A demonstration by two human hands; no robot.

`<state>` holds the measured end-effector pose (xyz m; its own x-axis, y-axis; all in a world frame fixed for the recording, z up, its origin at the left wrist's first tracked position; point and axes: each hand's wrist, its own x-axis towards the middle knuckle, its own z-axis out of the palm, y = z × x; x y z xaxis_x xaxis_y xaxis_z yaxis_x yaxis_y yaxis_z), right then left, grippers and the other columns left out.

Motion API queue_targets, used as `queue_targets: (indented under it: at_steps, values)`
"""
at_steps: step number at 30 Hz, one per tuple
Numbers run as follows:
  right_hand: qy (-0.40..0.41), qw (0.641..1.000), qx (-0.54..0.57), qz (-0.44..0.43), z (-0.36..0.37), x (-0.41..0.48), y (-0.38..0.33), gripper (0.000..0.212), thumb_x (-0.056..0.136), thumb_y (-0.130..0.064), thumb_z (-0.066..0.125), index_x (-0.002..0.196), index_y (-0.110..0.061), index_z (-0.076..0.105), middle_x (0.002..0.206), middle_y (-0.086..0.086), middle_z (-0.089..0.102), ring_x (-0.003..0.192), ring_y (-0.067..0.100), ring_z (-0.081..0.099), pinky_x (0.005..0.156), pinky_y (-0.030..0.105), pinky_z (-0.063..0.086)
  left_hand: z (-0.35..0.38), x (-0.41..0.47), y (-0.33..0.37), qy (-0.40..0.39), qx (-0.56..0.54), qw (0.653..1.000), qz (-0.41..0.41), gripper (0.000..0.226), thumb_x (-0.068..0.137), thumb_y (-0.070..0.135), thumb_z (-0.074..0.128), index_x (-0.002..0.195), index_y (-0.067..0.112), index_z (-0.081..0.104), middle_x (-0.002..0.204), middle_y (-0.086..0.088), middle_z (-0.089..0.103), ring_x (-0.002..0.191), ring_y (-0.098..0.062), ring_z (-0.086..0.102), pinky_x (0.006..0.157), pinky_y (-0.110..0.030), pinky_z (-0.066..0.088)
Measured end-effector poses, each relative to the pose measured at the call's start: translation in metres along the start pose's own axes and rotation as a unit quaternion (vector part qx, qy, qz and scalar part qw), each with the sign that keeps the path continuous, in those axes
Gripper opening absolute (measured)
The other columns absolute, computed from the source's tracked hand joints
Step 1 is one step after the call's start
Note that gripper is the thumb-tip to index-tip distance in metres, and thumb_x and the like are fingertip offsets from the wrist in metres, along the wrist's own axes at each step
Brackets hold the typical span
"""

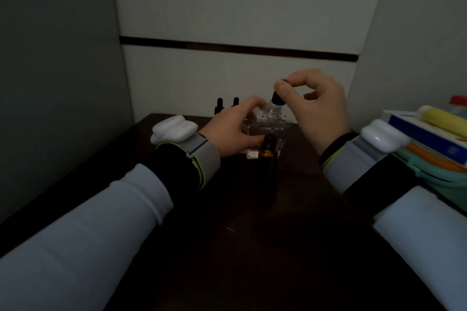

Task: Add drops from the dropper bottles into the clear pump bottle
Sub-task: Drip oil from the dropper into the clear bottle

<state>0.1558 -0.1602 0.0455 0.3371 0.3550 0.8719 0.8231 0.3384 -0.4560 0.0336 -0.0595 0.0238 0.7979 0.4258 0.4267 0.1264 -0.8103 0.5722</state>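
I see the right hand raised over the far middle of the dark table, thumb and forefinger pinching the black rubber top of a dropper; the other three fingers are loosely curled behind it. The dropper hangs right over the open neck of the clear pump bottle, its black collar just above the rim. In this dim light I cannot tell whether the glass tip is inside the neck or whether any liquid is falling.

The clear pump bottle stands upright near the back edge of the table, between the two hands. The left hand grips it from the left side, fingers curled round its shoulder and thumb low against its front.

Just in front of the clear bottle, touching or nearly touching the left thumb, stands an amber dropper bottle, upright, with its mouth uncovered. Behind the left hand, against the wall, I make out two more dropper bottles side by side, with their black tops on.

Both wrists carry a white sensor unit on a grey strap. At the right edge sits a stack of boxes and containers with a yellow tube lying on top
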Motion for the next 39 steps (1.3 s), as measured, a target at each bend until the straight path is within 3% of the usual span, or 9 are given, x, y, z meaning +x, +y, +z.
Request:
queue_targets:
  at_steps: [7, 11, 16, 20, 26, 32, 36, 39]
  values:
    - [0.001, 1.000, 0.009, 0.003, 0.002, -0.001, -0.002, 0.014, 0.080, -0.034, 0.066, 0.071, -0.040, 0.057, 0.079, -0.018, 0.058, 0.093, 0.014, 0.058, 0.069, 0.023, 0.039, -0.001, -0.001, 0.001, 0.002, 0.018, 1.000, -0.003, 0.054, 0.080, 0.031, 0.070, 0.125, 0.027, 0.041, 0.108, -0.003, 0.054, 0.091, -0.024, 0.064, 0.085, -0.046, 0.053]
    - [-0.003, 1.000, -0.007, -0.003, 0.003, -0.002, -0.002, 0.020, 0.080, -0.031, 0.068, 0.067, -0.040, 0.055, 0.079, -0.020, 0.057, 0.093, 0.010, 0.056, 0.070, 0.016, 0.036, -0.001, -0.001, 0.000, 0.003, 0.010, 1.000, 0.003, 0.054, 0.079, 0.032, 0.071, 0.124, 0.029, 0.042, 0.108, -0.004, 0.056, 0.090, -0.024, 0.065, 0.084, -0.046, 0.053]
    - [0.079, 0.996, 0.034, -0.024, -0.003, 0.005, -0.012, 0.009, 0.080, -0.039, 0.063, 0.075, -0.044, 0.056, 0.084, -0.019, 0.058, 0.094, 0.013, 0.058, 0.071, 0.018, 0.041, 0.000, 0.001, -0.002, 0.003, 0.016, 1.000, 0.001, 0.054, 0.079, 0.033, 0.071, 0.125, 0.029, 0.043, 0.109, -0.004, 0.057, 0.090, -0.023, 0.065, 0.084, -0.046, 0.053]
    - [0.116, 0.990, 0.085, -0.012, -0.014, 0.013, -0.019, 0.005, 0.079, -0.041, 0.063, 0.076, -0.039, 0.060, 0.082, -0.015, 0.059, 0.082, 0.006, 0.057, 0.067, 0.018, 0.038, -0.001, 0.001, -0.002, 0.001, 0.018, 1.000, 0.001, 0.053, 0.081, 0.030, 0.070, 0.126, 0.028, 0.043, 0.110, -0.004, 0.056, 0.090, -0.023, 0.065, 0.085, -0.045, 0.053]
    - [0.045, 0.996, 0.079, 0.019, -0.010, 0.005, -0.017, 0.008, 0.075, -0.040, 0.066, 0.070, -0.036, 0.060, 0.072, -0.017, 0.059, 0.071, -0.001, 0.054, 0.067, 0.025, 0.039, 0.000, 0.001, -0.002, 0.003, 0.017, 1.000, -0.001, 0.051, 0.081, 0.028, 0.071, 0.124, 0.029, 0.043, 0.109, -0.004, 0.058, 0.090, -0.024, 0.065, 0.084, -0.045, 0.053]
    - [-0.002, 0.999, 0.040, 0.008, -0.006, -0.001, -0.012, 0.009, 0.074, -0.045, 0.063, 0.070, -0.039, 0.057, 0.075, -0.017, 0.059, 0.084, 0.006, 0.058, 0.072, 0.023, 0.041, -0.001, -0.001, 0.000, 0.002, 0.011, 1.000, -0.003, 0.050, 0.080, 0.027, 0.071, 0.122, 0.028, 0.043, 0.108, -0.005, 0.057, 0.091, -0.024, 0.065, 0.084, -0.046, 0.053]
    - [-0.018, 1.000, 0.023, 0.007, -0.005, -0.002, -0.009, 0.012, 0.071, -0.050, 0.058, 0.066, -0.040, 0.054, 0.073, -0.019, 0.057, 0.084, -0.001, 0.055, 0.070, 0.013, 0.037, -0.001, -0.001, 0.002, 0.002, 0.009, 1.000, -0.005, 0.053, 0.081, 0.027, 0.071, 0.127, 0.028, 0.043, 0.110, -0.004, 0.056, 0.091, -0.024, 0.065, 0.085, -0.046, 0.053]
    - [-0.031, 0.999, 0.026, 0.005, -0.005, -0.002, -0.008, 0.011, 0.072, -0.051, 0.058, 0.069, -0.040, 0.056, 0.075, -0.019, 0.058, 0.086, 0.003, 0.056, 0.071, 0.015, 0.037, -0.001, -0.002, 0.002, 0.003, 0.006, 1.000, -0.006, 0.054, 0.081, 0.026, 0.070, 0.127, 0.027, 0.043, 0.108, -0.004, 0.056, 0.091, -0.024, 0.065, 0.085, -0.046, 0.053]
